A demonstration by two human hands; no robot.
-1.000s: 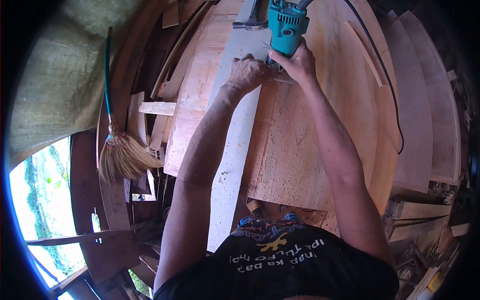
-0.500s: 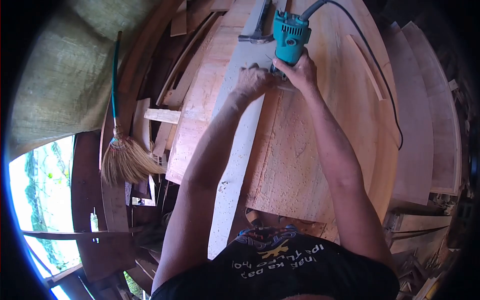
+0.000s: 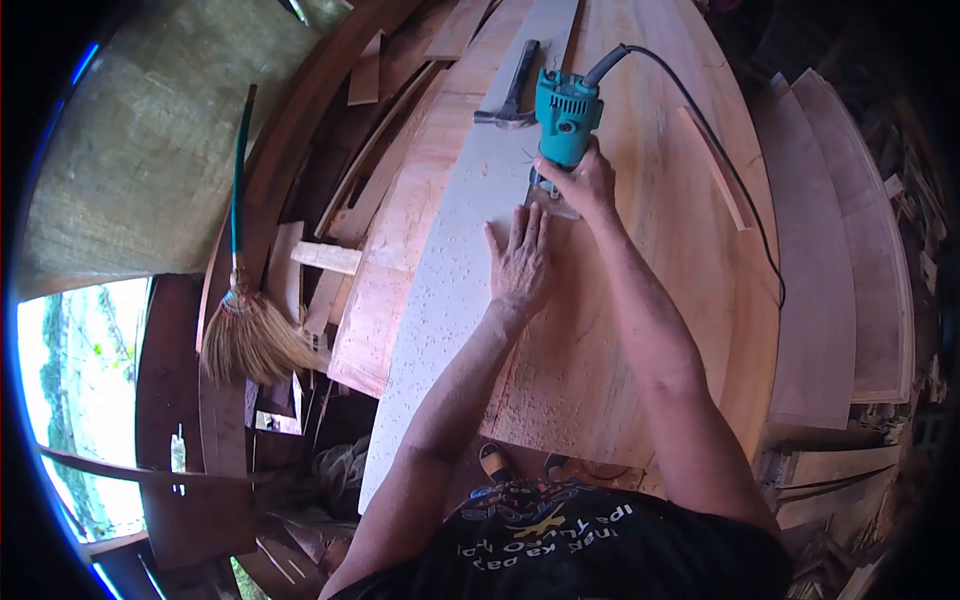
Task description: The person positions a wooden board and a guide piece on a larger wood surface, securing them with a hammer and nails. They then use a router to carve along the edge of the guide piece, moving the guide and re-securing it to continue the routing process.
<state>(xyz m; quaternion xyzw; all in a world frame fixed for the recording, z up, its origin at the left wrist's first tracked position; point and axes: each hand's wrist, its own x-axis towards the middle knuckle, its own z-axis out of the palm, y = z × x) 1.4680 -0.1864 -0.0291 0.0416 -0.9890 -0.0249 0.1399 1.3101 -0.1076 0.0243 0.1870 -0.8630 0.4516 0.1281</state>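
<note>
A teal corded trim router (image 3: 567,112) stands on the boards at the upper middle, its clear base near the edge of a pale grey-white board (image 3: 425,270). My right hand (image 3: 587,182) is wrapped round the router's lower body. Just below the base, my left hand (image 3: 521,258) lies palm down with its fingers spread, across the pale board and the wooden panel (image 3: 640,330). Wood shavings dot both surfaces. A hammer (image 3: 514,95) rests on the pale board, left of the router.
The black cord (image 3: 722,135) curves down the right side beside a thin wood strip (image 3: 715,170). A straw broom (image 3: 250,325) stands at the left near scrap lumber (image 3: 328,257). More sheets (image 3: 812,280) lie at the right. Sandals show below the panel.
My left hand has opened from a curled shape and flattened lower, below the router base. The router and hammer appear lower in view, and more of the pale board shows.
</note>
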